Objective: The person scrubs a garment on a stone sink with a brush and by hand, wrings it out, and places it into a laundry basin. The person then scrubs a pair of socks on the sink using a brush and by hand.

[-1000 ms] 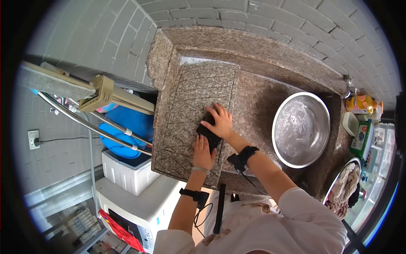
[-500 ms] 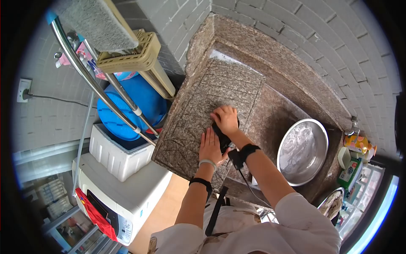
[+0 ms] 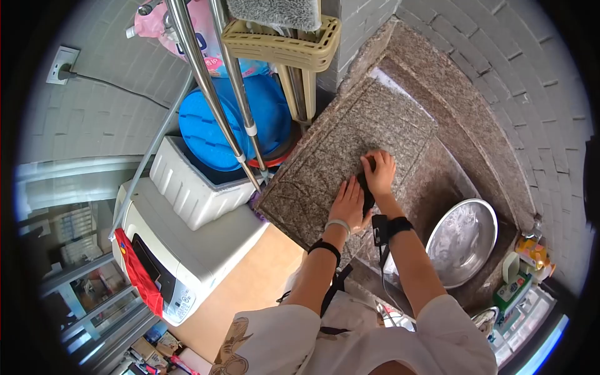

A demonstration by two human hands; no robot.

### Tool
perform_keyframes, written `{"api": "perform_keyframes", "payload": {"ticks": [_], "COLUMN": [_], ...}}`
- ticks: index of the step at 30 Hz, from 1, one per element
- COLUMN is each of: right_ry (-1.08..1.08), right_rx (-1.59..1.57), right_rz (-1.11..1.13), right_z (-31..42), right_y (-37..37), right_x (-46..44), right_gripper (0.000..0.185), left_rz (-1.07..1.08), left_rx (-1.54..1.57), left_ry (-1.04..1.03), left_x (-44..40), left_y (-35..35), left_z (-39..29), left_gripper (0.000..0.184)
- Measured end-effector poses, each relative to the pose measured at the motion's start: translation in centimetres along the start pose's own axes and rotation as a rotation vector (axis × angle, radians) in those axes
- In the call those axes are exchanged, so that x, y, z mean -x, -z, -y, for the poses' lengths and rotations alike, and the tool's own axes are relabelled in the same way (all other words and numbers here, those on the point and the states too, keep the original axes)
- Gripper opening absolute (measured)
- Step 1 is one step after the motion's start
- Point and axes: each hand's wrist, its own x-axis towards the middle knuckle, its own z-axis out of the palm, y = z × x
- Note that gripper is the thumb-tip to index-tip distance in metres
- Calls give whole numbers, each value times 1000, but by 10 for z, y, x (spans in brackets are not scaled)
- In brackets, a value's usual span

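Observation:
A small bunched black cloth [image 3: 366, 190] lies on the ridged stone washboard slab [image 3: 319, 159]. My right hand [image 3: 380, 174] is closed on its upper end, fingers curled over it. At the lower end my left hand [image 3: 349, 205] presses down, its fingers fairly straight along one side and its thumb on the other, with the cloth between. The hands nearly touch and hide much of the cloth, so its exact kind is unclear. Black bands circle both wrists, and a small black device with a cable sits by the right one.
A metal basin [image 3: 462, 242] with suds stands in the stone sink right of the slab. A tap [image 3: 532, 226] is beyond it. To the left are a blue lidded bucket [image 3: 215, 134], mop poles [image 3: 206, 81], a white bin [image 3: 194, 184] and a washing machine [image 3: 206, 240].
The camera view has shifted, so the slab, basin and hands appear farther right. My right hand stays closed on the black cloth; the left still presses on it, with its fingers closer together.

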Motion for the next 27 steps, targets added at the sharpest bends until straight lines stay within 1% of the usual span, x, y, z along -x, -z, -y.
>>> {"api": "perform_keyframes", "payload": {"ticks": [1, 2, 3, 4, 5, 6, 7, 8, 9, 10, 11, 13, 14, 16, 17, 18, 19, 20, 21, 22, 23, 24, 25, 26, 27], "right_ry": [44, 31, 23, -32, 2, -21, 48, 126, 77, 55, 137, 105, 96, 93, 40, -8, 16, 121, 82, 40, 25, 17, -7, -38, 31], "right_rx": [6, -133, -280, -294, -276, -247, -203, -267, -260, -57, -44, 30, 28, 20, -64, -151, -135, -74, -88, -96, -59, -25, 65, 158, 146], "right_rz": [-88, -37, 20, -34, -51, -67, -116, -135, -105, -72, -55, -137, -122, -117, -39, 47, 29, -24, 46, 116, 103, 78, 18, -33, -75], "right_z": [4, 7, 11, 22, 25, 39, 40, 21, 0, 1, -10, -16, -15, -2, 4, 9, 13, 39, 37, 28, 8, -12, -22, -27, -25], "right_y": [2, 7, 15, 28, 36, 44, 39, 25, 10, 10, 2, 0, 7, 8, 14, 24, 32, 49, 44, 42, 32, 11, 1, -3, -6], "right_x": [-9, 8, 41, 71, 96, 109, 108, 96, 77, 35, 38, -19, -9, -5, 18, 52, 82, 93, 99, 105, 91, 57, 21, -9, -26], "right_gripper": [20, 20, 21, 28, 34, 38, 40, 41, 41, 40, 33, 23, 23, 16, 19, 23, 29, 31, 32, 32, 30, 28, 25, 23, 20], "left_rz": [48, 96, 8, 5, -30, -42, -71, -99, -2, 86, 94, -110, -94, -90, -24, -20, -88, -150, -180, -164, -115, -77, -138, -128, -174], "left_rx": [-7, -17, 13, 3, -134, -272, -215, -166, -132, -87, -91, 34, 42, 14, 32, 24, -11, -44, -77, -74, -8, 47, 113, 110, 47], "left_ry": [-8, -9, -38, -4, -41, -80, -92, -105, -101, -102, -89, -77, -72, -65, -83, -64, -104, -149, -169, -158, -149, -140, -119, -118, -104], "left_x": [-1, 0, 3, -1, -5, -3, -3, -3, -1, -3, -8, -8, -3, -4, -3, -2, 0, -1, -6, -4, -5, -9, -6, -7, -11], "left_y": [8, 15, 13, 10, 3, -7, -11, -10, -1, 5, -1, -17, -18, -7, -1, -1, -3, -11, -19, -20, -20, -16, -14, -17, -25], "left_z": [0, 3, 5, 9, 9, 8, 8, 9, 8, 6, 6, 7, 1, 6, 7, 9, 10, 9, 11, 10, 8, 9, 7, 8, 8], "left_gripper": [77, 79, 83, 83, 85, 88, 84, 81, 80, 79, 79, 78, 78, 82, 82, 82, 82, 82, 83, 83, 83, 83, 81, 81, 80]}}
